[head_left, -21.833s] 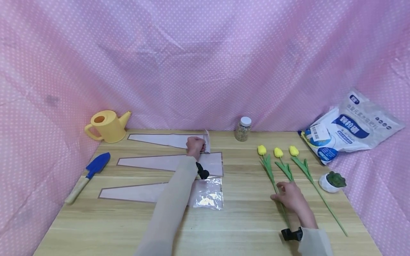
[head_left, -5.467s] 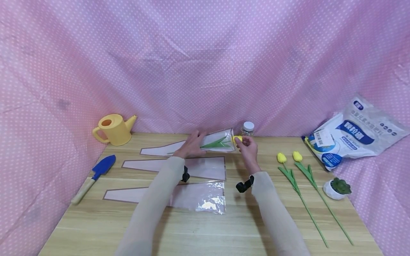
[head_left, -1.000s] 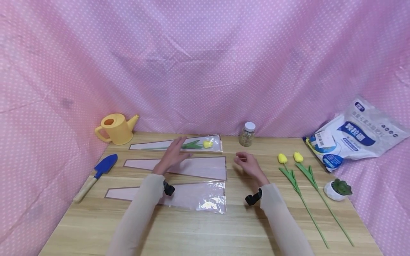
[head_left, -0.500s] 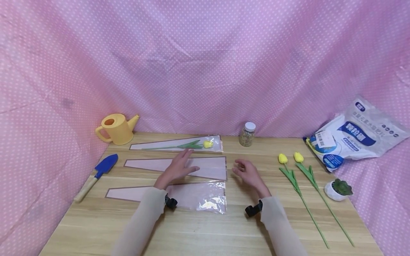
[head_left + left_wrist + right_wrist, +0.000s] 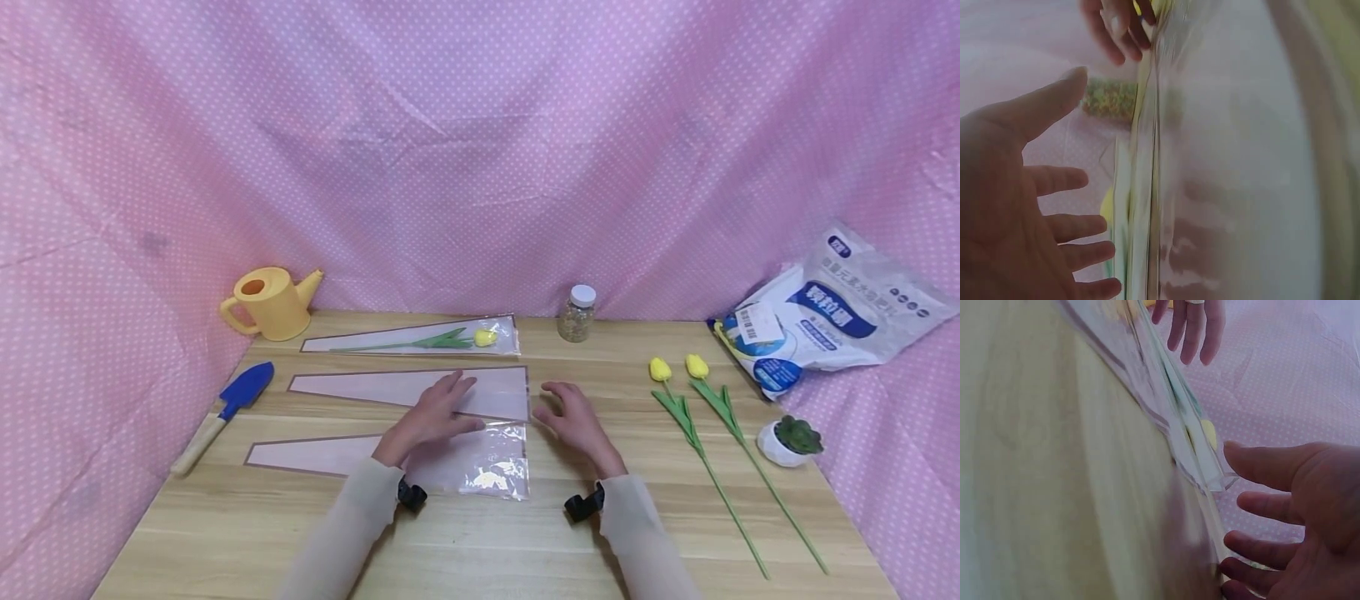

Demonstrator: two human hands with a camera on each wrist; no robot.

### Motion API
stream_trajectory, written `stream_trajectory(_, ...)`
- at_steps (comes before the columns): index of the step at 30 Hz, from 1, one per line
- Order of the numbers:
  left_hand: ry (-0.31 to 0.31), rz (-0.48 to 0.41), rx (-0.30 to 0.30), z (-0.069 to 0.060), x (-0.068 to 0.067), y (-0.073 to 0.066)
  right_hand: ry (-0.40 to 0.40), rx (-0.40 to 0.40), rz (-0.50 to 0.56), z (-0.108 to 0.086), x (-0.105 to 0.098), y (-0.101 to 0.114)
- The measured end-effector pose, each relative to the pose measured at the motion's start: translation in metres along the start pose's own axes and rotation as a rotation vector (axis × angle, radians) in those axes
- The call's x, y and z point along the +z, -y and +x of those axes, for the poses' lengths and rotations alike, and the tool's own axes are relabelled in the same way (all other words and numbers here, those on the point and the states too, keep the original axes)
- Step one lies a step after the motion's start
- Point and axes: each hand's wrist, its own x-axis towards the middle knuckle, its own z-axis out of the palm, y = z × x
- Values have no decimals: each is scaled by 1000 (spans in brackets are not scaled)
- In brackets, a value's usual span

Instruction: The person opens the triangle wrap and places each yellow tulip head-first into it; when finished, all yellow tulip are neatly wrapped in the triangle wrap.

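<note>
In the head view, a yellow tulip (image 5: 485,337) lies inside the far clear flower sleeve (image 5: 352,341). My left hand (image 5: 435,414), fingers spread and holding nothing, hovers over the middle flower sleeve (image 5: 337,384) and the near flower sleeve (image 5: 315,455). Just right of the sleeves' wide ends is my right hand (image 5: 576,423), its fingers loosely bent around nothing. The left wrist view shows the left palm (image 5: 997,212) apart from the sleeves; the right wrist view shows the right hand (image 5: 1322,519) equally free. Two more tulips, left tulip (image 5: 660,369) and right tulip (image 5: 697,366), lie to the right.
A yellow watering can (image 5: 272,305) and a blue trowel (image 5: 246,387) are at the left. At the back stands a white-capped jar (image 5: 577,315). A fertilizer bag (image 5: 817,308) leans at the right rear, with a potted succulent (image 5: 787,442) before it. Pink dotted cloth surrounds the table.
Of the three tulips at the right earlier, one went into the far sleeve, its bloom guided by the right hand. Both hands let go; the left has since drawn nearer, the right slightly.
</note>
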Motion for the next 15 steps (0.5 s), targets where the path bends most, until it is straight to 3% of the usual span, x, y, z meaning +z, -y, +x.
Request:
stream_trajectory(7,101,63,69,-1,12,-12,-31,3,-59,-1,3,0)
stream_trajectory(15,195,134,40,-1,19,-23,2,49,-120,-1,6,-1)
